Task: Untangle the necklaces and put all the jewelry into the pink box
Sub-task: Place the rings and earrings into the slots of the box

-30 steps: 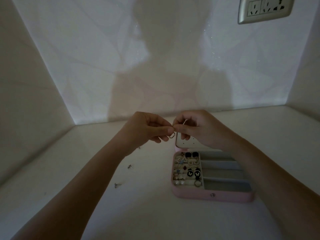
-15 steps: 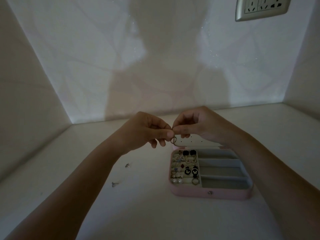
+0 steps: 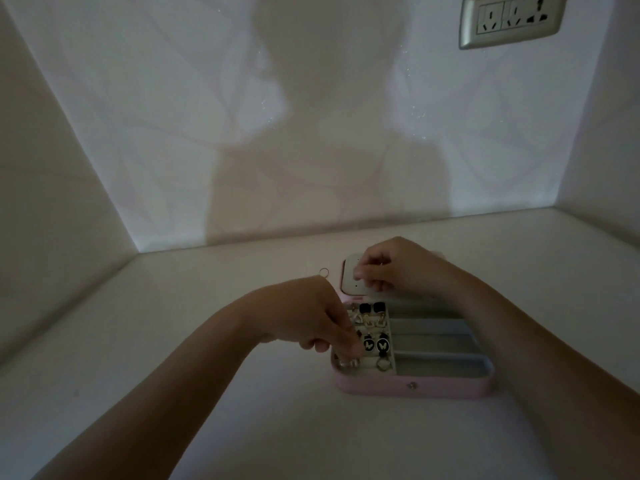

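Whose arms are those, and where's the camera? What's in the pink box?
These are a person's two bare arms. The camera sits on their head, looking down. On the pale tabletop lies an open pink jewelry box with earrings in its left part, like round black earrings with white butterflies. The left hand dips its fingertips in there. The right hand curls its fingers at the box's white lid. It's too dim to tell whether either holds anything. A small metal ring lies on the table beside the lid.
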A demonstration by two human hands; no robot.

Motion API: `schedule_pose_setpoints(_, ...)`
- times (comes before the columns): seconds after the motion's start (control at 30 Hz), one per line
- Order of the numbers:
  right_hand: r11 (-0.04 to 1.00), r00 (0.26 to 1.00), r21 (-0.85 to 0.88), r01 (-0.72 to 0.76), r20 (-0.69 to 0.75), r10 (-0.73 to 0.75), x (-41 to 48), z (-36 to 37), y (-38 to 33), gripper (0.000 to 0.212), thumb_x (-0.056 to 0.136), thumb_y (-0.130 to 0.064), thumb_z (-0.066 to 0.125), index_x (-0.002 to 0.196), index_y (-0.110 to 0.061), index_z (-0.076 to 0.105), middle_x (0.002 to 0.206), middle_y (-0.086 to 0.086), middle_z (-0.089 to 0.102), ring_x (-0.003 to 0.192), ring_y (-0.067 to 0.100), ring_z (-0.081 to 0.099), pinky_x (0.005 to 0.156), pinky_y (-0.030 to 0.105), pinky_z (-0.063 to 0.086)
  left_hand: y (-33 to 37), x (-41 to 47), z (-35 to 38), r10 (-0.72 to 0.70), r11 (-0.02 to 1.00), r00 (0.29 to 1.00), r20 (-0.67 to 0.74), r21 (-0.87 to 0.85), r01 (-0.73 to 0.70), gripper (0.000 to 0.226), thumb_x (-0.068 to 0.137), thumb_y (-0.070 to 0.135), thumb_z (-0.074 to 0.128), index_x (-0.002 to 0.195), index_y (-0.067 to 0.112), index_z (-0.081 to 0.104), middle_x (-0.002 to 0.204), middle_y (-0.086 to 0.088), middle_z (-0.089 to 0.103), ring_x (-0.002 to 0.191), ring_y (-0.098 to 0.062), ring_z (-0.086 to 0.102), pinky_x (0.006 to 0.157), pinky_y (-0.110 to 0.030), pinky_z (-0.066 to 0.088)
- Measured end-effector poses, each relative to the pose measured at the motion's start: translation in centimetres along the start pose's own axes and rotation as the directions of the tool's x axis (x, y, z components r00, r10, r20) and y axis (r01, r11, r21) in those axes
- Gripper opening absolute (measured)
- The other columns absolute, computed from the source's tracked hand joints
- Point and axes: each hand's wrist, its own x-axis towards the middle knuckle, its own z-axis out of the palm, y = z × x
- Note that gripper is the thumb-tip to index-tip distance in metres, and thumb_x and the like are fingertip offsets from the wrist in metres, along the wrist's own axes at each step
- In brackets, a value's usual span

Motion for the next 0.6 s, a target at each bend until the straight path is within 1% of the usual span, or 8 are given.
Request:
schedule_pose_setpoints(0.1,1.000,1.000,-0.023,-0.008,0.002,0.008,0.15,0.20,0.31,0.015,0.090,-0.021,0.063,0.093,-0.008,0.071,0.078,0.000,0.070,0.068,0.007,0.064,0.064,0.015,0.048,0.19,0.33,0.68,-0.021,0.999,0.999,0.050,-0.024,0.023,0.024,0.079,0.025,0.075,0.089,0.004,0.074,0.075,-0.011,0.067,0.049,-0.007,0.043,0.048,-0.011,0.036)
schedule_pose_setpoints(0.17,0.999,1.000,-0.047,-0.004,0.009,0.005,0.26,0.26,0.37,0.014,0.091,-0.020,0.061,0.092,-0.009,0.071,0.077,-0.001,0.070,0.067,0.005,0.063,0.064,0.016,0.047,0.30,0.51,0.95,-0.018,0.999,0.998,0.065,-0.043,0.021,0.019,0.079,0.024,0.074,0.085,0.005,0.074,0.076,-0.009,0.069,0.048,-0.005,0.044,0.046,-0.011,0.036)
schedule_pose_setpoints(0.23,0.997,1.000,-0.079,0.001,0.019,0.000,0.33,0.36,0.42,0.014,0.091,-0.021,0.061,0.091,-0.011,0.070,0.076,-0.004,0.070,0.063,-0.001,0.061,0.063,0.015,0.044,0.44,0.63,1.07,-0.010,0.997,0.997,0.079,-0.078,0.016,0.015,0.081,0.022,0.073,0.082,0.007,0.075,0.069,0.000,0.069,0.044,-0.002,0.044,0.045,-0.011,0.035)
schedule_pose_setpoints(0.33,0.996,1.000,-0.089,0.004,0.028,-0.001,0.31,0.37,0.41,0.013,0.092,-0.022,0.060,0.090,-0.013,0.070,0.075,-0.006,0.068,0.060,-0.004,0.059,0.063,0.013,0.043,0.52,0.72,1.02,-0.021,0.995,0.997,0.072,-0.093,0.028,0.017,0.082,0.022,0.072,0.084,0.005,0.074,0.064,0.007,0.068,0.042,0.000,0.042,0.044,-0.011,0.032)
schedule_pose_setpoints(0.47,0.995,0.999,-0.094,0.017,0.034,-0.014,0.22,0.28,0.27,0.012,0.092,-0.022,0.060,0.087,-0.015,0.069,0.076,-0.004,0.068,0.065,0.002,0.060,0.065,0.015,0.045,0.41,0.85,1.16,-0.037,0.997,0.999,0.038,-0.072,0.040,0.018,0.081,0.024,0.072,0.083,0.006,0.074,0.067,0.004,0.068,0.043,-0.001,0.041,0.045,-0.012,0.032)
schedule_pose_setpoints(0.6,0.995,0.999,-0.103,0.012,0.036,-0.008,0.22,0.31,0.27,0.013,0.092,-0.023,0.060,0.087,-0.014,0.069,0.075,-0.006,0.067,0.065,0.001,0.059,0.064,0.015,0.043,0.16,1.07,1.25,-0.050,0.998,0.999,-0.017,-0.050,0.049,0.020,0.081,0.025,0.073,0.085,0.005,0.075,0.074,-0.003,0.070,0.043,-0.003,0.040,0.045,-0.012,0.032)
